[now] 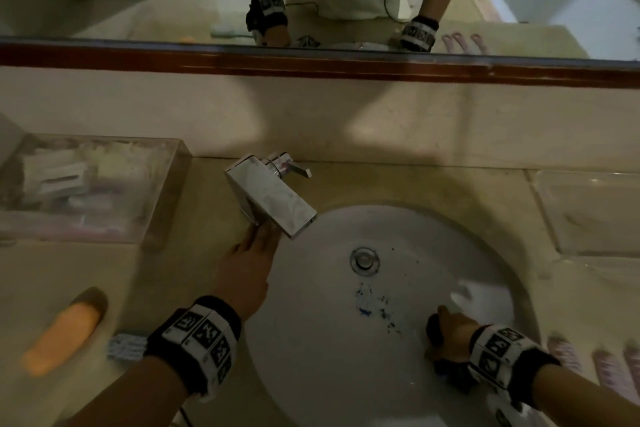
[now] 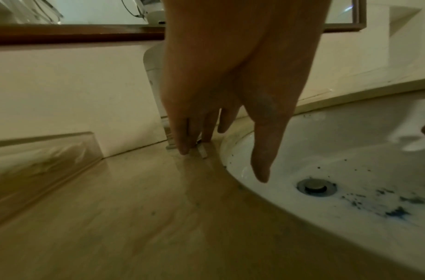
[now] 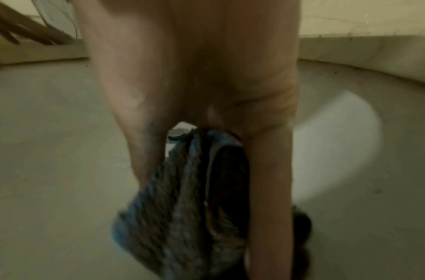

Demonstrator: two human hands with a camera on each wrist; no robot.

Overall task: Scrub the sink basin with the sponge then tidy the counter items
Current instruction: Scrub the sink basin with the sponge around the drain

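Note:
The white round sink basin (image 1: 311,374) has blue stains (image 1: 370,307) below its drain (image 1: 364,261). In the basin's lower right, my right hand (image 1: 446,333) grips a dark blue-grey sponge (image 3: 173,217) against the wall. The thumb is on one side of the sponge and the fingers (image 3: 269,189) on the other. My left hand (image 1: 247,263) lies with straight fingers on the counter beside the basin's left rim. Its fingertips (image 2: 185,149) touch the base of the chrome faucet (image 1: 270,198), and its thumb hangs over the rim. That hand holds nothing.
On the counter at the left are an orange oblong item (image 1: 62,333), a small blue-white packet (image 1: 126,345) and a clear box of toiletries (image 1: 86,184). A clear tray (image 1: 588,211) sits at the right, with pink striped items (image 1: 588,364) near the front. A mirror runs along the back wall.

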